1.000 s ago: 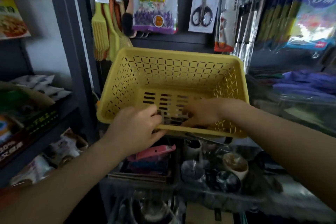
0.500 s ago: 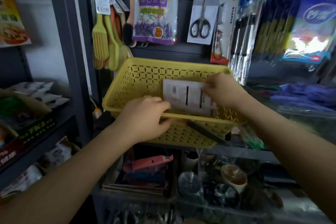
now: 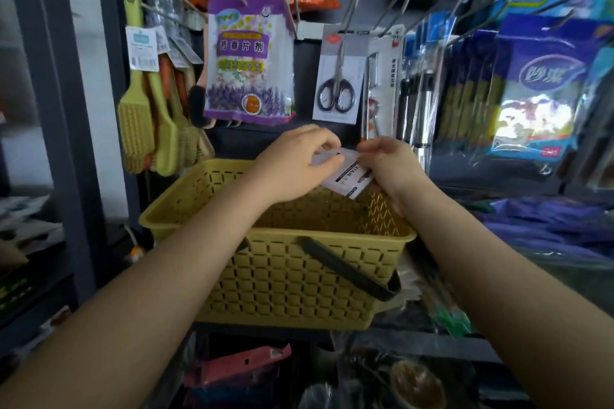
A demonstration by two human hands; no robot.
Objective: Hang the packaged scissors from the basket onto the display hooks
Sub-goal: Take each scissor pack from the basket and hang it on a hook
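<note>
Left hand (image 3: pixel 295 163), right hand (image 3: pixel 392 164) both pinching scissors pack (image 3: pixel 347 173) above basket (image 3: pixel 292 279).

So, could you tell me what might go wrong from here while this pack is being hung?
Both hands, left hand and right hand, pinch the scissors pack, so the yellow basket sits unheld and could tip. The hook already carries hanging scissors, which a careless push might knock off.
</note>
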